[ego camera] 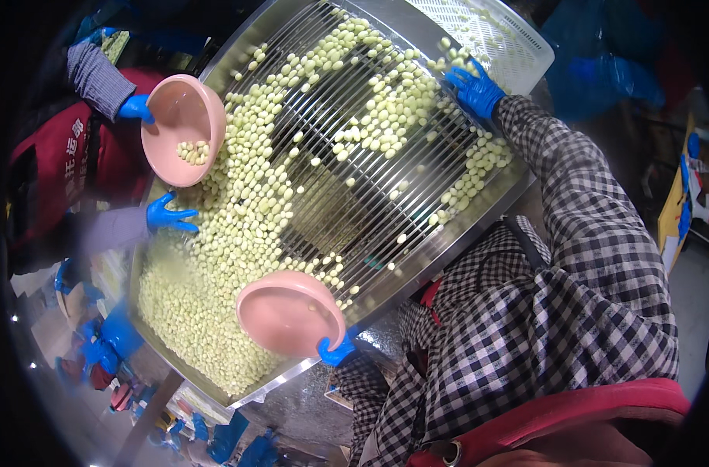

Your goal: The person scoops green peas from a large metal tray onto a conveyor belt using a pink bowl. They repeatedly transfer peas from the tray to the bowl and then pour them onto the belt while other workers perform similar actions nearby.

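My left hand [337,350], in a blue glove, grips the rim of a pink bowl [290,280] tilted over the near side of a metal sorting table. Only a piece or two shows inside it. My right hand [477,90], also gloved in blue, has its fingers spread at the table's right edge. Several loose pale green oval fruits or beans [456,55] lie by its fingertips, beside a white perforated plastic basket [521,41]. More of these pale green ovals [249,198] cover the metal bar grate [383,192] in bands, with a deep heap at the lower left.
Across the table, a co-worker's gloved hand [137,109] holds another pink bowl [182,93] with several ovals inside. That person's other hand [170,215] is spread over the heap. A raised metal rim [494,204] borders the table. Other workers [106,344] are at the lower left.
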Demonstrator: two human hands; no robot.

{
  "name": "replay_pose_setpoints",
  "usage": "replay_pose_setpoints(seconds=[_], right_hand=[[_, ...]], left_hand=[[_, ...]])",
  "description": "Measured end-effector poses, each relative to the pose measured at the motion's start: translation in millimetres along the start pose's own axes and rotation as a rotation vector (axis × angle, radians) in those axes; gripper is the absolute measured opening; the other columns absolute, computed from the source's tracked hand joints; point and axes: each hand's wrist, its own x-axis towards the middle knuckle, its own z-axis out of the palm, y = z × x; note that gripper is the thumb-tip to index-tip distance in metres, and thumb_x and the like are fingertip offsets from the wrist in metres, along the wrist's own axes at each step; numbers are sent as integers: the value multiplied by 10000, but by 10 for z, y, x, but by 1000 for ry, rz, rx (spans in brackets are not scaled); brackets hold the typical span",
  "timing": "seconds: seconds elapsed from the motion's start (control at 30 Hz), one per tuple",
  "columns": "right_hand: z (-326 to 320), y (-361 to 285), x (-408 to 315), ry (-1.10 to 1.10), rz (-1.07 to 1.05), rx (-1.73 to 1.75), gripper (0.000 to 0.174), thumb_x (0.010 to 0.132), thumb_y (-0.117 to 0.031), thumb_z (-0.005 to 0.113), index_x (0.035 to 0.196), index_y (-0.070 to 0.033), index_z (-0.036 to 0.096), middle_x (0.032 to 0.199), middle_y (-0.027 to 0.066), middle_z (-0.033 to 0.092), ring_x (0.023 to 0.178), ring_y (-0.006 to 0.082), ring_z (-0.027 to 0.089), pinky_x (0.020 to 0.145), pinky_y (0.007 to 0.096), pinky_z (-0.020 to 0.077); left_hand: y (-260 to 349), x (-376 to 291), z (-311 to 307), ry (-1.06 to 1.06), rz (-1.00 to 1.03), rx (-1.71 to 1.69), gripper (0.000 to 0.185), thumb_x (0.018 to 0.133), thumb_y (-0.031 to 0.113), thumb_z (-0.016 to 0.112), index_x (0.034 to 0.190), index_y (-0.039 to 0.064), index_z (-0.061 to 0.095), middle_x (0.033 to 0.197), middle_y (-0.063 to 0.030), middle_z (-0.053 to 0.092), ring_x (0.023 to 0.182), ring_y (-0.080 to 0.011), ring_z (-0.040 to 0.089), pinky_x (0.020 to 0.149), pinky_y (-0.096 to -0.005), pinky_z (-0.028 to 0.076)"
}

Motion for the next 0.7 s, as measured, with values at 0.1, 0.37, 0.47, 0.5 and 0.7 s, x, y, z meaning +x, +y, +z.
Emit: replay_pose_setpoints(seconds=[0.1,0.37,0.47,0.5,0.7], right_hand=[[-460,-370,245,35,322,783,555,911,-256,508,1415,-109,329,1425,138,369,1330,268,347,1128,507,202],[-640,-2436,983,25,-362,995,615,896,-350,570,1419,-101,364,1498,131,293,1398,291,238,1165,438,171],[-611,-1911,1041,56,-174,963,634,886,-239,607,1436,-109,320,1499,166,267,1403,300,219,1143,443,232],[-611,-1708,1021,48,-74,941,604,895,-240,585,1430,-117,334,1469,164,308,1359,297,275,1118,434,266],[51,-302,943,-213,528,822,461,960,-267,444,1404,-149,399,1236,164,572,1062,275,595,948,389,459]], left_hand=[[-140,349,-462,-505,-155,213,493,744,106,534,1210,-53,505,1231,-175,527,1115,-307,512,943,-429,422],[254,-112,101,-125,227,418,293,722,175,672,962,9,662,988,-122,665,904,-266,628,789,-371,497],[747,-106,190,-264,216,1041,255,741,185,679,928,11,675,955,-99,684,882,-238,641,774,-340,500],[815,-105,150,-303,194,1186,251,750,184,673,930,8,673,959,-95,685,889,-232,640,777,-333,498],[271,169,-109,-433,172,854,272,800,154,612,1005,-23,636,1043,-97,663,971,-226,619,814,-322,480]])
